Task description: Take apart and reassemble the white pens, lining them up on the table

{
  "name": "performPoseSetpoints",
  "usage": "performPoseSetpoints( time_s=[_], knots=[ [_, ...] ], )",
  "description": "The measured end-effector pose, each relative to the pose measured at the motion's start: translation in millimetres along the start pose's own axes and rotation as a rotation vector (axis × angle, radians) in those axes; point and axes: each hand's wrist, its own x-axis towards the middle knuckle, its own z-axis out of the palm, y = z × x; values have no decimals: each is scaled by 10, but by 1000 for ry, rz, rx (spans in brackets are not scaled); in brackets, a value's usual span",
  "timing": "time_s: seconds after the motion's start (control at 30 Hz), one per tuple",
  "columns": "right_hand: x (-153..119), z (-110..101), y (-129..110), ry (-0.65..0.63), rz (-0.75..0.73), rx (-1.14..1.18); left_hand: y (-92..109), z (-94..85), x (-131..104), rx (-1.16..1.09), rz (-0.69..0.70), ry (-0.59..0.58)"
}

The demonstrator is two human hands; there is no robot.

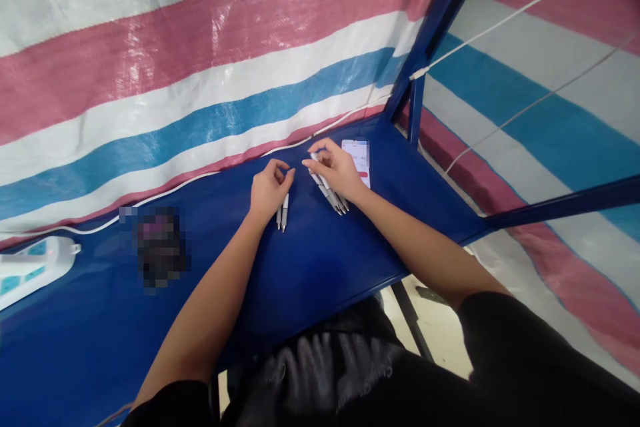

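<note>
Blue paint covers the table (310, 273), where white pens lie in 2 groups, their grey tips toward the near side. Over the left group (285, 213), where 2 tips show, is the left hand (271, 188), its fingers curled and its thumb close to the index finger; its own shape hides any grip, so I cannot tell whether it pinches something. Over the right group (330, 195) is the right hand (336, 170), thumb and fingers bent around a white end; whether they clasp it or merely surround it, I cannot tell. These pens lie side by side at a slant, perhaps so that they stay together under the fingers. The gap between the groups probably keeps them from mixing.

Just right of the right hand is a phone (356, 157), partly behind it, which leaves little room on that side. Farther right, a blue post (414, 110) bounds the corner. A white cable (200, 181) follows the far edge against a striped sheet (200, 67). Well left are a blurred dark object (163, 247) and a power strip (43, 267).
</note>
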Motion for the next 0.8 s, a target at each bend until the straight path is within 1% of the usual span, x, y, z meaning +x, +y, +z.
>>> performPoseSetpoints(
  time_s=[0.13,0.23,0.3,0.37,0.43,0.5,0.57,0.7,0.8],
  knots=[
    [-24,11,-3,-16,0,-25,-1,5,-1,3,-1,-2],
    [-33,1,13,-25,-21,-97,0,7,2,11,-3,-4],
    [-19,-9,35,-60,-44,-162,-1,7,3,13,1,0],
    [9,-15,55,-92,-89,-271,-4,9,4,12,2,2],
    [36,-17,56,-124,-161,-438,-7,11,5,6,2,-2],
    [42,-15,25,-158,-229,-620,-10,15,7,1,0,-7],
    [13,-9,-37,-210,-260,-752,-13,17,10,0,0,-12],
    [-114,13,-168,-335,-266,-872,-19,18,10,-7,10,-1],
    [-185,7,-193,-406,-274,-919,-27,18,5,-18,20,5]
  ],
)
